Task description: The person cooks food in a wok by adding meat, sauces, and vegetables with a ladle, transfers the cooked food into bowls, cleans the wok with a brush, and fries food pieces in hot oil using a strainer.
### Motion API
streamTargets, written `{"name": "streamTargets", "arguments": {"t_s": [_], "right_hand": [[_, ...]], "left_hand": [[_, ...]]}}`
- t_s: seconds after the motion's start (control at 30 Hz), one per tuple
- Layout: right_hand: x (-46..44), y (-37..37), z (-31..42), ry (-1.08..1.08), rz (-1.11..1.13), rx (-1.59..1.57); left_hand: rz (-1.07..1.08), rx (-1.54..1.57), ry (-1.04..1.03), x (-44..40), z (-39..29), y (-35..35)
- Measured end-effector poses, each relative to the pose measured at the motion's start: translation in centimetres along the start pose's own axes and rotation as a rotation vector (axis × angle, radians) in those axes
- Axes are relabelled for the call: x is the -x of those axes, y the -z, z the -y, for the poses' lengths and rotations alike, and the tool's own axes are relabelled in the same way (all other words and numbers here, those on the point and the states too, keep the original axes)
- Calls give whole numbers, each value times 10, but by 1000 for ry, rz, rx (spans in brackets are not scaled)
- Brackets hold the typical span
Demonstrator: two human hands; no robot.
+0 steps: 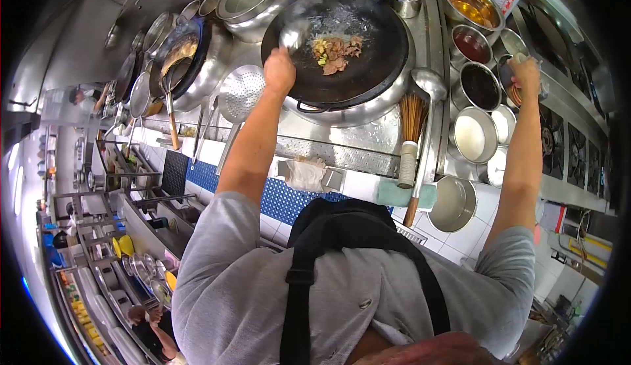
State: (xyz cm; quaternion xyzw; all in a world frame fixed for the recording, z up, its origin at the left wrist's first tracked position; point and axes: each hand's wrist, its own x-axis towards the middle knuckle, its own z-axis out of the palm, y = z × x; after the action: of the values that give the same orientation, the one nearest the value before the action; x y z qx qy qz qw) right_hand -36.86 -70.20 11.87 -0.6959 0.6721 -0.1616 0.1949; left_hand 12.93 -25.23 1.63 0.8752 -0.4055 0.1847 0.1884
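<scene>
My left hand [279, 72] is closed at the near-left rim of a large black wok [361, 85]. Just beyond the fist is a shiny, rounded steel utensil [294, 36], blurred, its exact kind unclear. Browned meat pieces [337, 56] with pale yellow and green bits lie in the wok, and a glossy wet patch shows behind them. Far to the right, my right hand [526, 72] has its fingers curled above the seasoning containers, beside a dark round container [506, 72]. Something pale shows at its fingertips, too small to name.
A steel ladle [430, 85] and a bamboo brush [412, 125] lie right of the wok. Left are a perforated skimmer [243, 92] and a second wok [187, 52]. Bowls of oil [473, 6], dark sauce [480, 85] and white contents [474, 135] line the right. Other people appear at far left.
</scene>
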Motion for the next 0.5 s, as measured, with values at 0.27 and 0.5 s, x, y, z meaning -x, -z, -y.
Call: {"name": "streamTargets", "arguments": {"t_s": [0.27,0.5], "right_hand": [[-13,-18,-11,209,-278,240],[14,31,67,834,-510,-237]], "left_hand": [[342,-48,53,18,3,21],[-79,746,704,45,-10,123]]}}
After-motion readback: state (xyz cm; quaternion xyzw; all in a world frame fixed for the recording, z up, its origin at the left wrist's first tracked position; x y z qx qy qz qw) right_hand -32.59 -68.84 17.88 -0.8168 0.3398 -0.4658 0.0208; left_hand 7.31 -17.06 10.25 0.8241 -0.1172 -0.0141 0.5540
